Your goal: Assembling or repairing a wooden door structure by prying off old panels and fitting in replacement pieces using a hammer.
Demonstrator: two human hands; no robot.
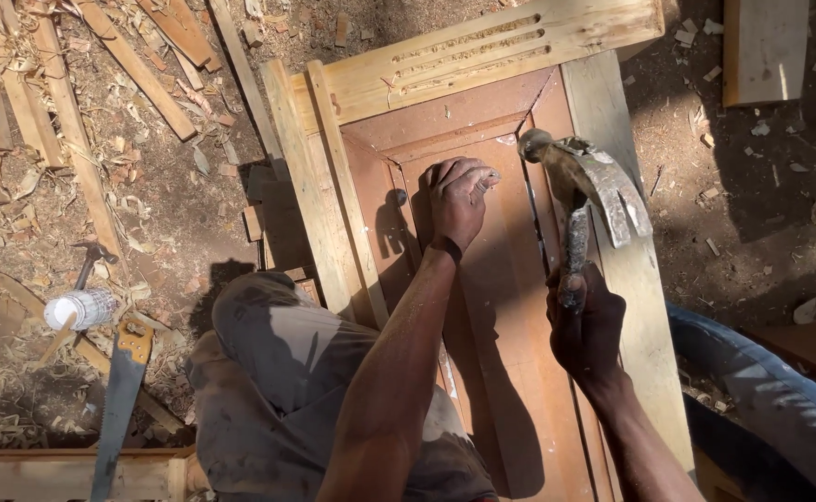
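A wooden door frame [482, 56] with a reddish-brown panel [505, 307] lies flat before me. My left hand [459, 200] rests on the panel near its top, fingers pinched together as if on a small nail, which is too small to make out. My right hand [584, 321] grips the handle of a metal claw hammer [580, 181]. The hammer's head is raised above the panel's right moulding, its claw pointing right. My knee [278, 372] in worn trousers presses against the frame's left side.
Wood offcuts and slats [82, 102] litter the dirt floor at the left, among shavings. A handsaw [119, 400], a second hammer [92, 256] and a small white container [80, 309] lie at lower left. A board [766, 46] sits at the top right.
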